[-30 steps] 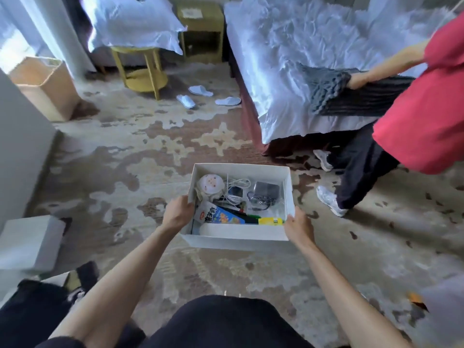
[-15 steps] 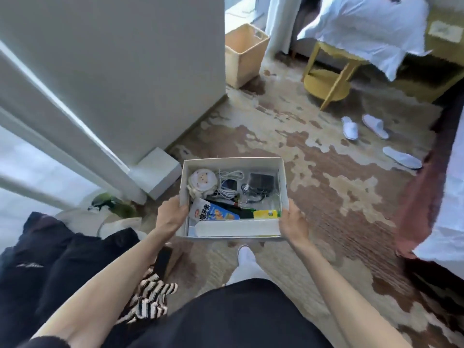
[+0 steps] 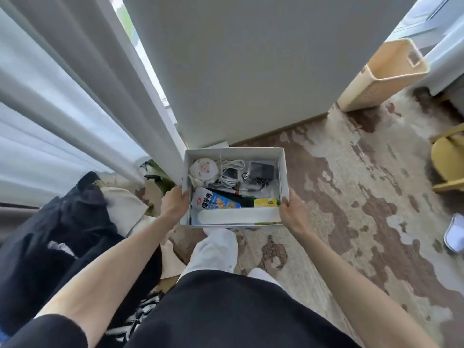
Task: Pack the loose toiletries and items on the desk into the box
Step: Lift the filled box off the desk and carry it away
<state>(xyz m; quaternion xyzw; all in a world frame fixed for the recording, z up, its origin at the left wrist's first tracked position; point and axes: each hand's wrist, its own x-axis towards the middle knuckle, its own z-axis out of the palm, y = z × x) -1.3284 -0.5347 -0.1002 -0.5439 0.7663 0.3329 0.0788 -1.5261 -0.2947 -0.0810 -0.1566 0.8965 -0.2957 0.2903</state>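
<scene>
Both hands have a grip on the box (image 3: 282, 169), one at each side near its front corners. Left hand (image 3: 174, 205) is clamped on the left wall, thumb hooked over the rim. Right hand (image 3: 292, 212) is clamped on the right wall, thumb over the rim too. Box is white, open-topped, held level in the air out in front of the person, above the carpet (image 3: 351, 197) and above a white slipper (image 3: 221, 243) on the person's foot.

Looking inside: a round white case (image 3: 203, 170) sits in the far left corner. Just beside it, a coiled white cable (image 3: 229, 172) in the middle of the far side. A black adapter (image 3: 261, 170) with a tangle of dark cord takes the far right corner. Nearer the person, a blue and white tube (image 3: 216, 201) lies tilted along the left, a dark green tube (image 3: 241, 200) lies beside it, and a yellow pack (image 3: 267, 202) rests against the right wall by the right thumb. A white flat piece (image 3: 233, 216) runs along the near wall; what it is, I can't tell.

Around the box: a grey wall panel (image 3: 251, 71) straight ahead, white curtains (image 3: 62, 96) to the left, a beige bin (image 3: 386, 74) tilted against the wall at upper right. Dark clothing (image 3: 62, 234) is piled at lower left. Another white slipper (image 3: 454, 232) lies on the carpet at the right edge, well apart from the box.
</scene>
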